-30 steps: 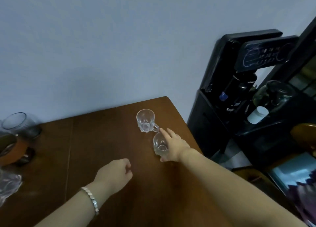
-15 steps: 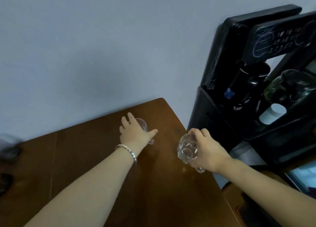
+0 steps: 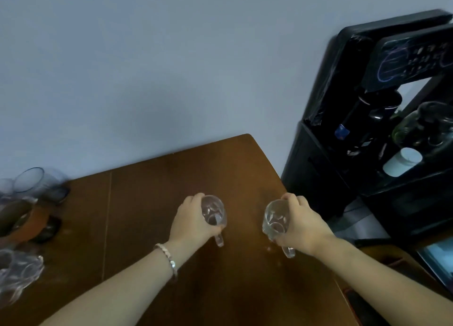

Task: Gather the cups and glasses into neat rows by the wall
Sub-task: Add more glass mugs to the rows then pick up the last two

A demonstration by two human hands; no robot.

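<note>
My left hand point(image 3: 191, 220) grips a small clear glass mug point(image 3: 213, 214) above the middle of the brown wooden table point(image 3: 147, 190), its handle pointing toward me. My right hand point(image 3: 302, 225) holds a second clear glass mug point(image 3: 275, 219) near the table's right edge, handle also toward me. Both mugs look lifted and tilted. More glassware stands at the far left: a clear tumbler point(image 3: 31, 182) by the wall and a dimpled clear glass point(image 3: 17, 274) nearer me.
A pale blue wall point(image 3: 171, 68) runs behind the table. A black water dispenser point(image 3: 367, 129) with a glass kettle stands right of the table. An orange-brown vessel point(image 3: 22, 222) sits at the left edge.
My left hand reached to the far mug and picked it up. My right hand lifted the other mug. Both mugs have come toward me, away from the wall.
</note>
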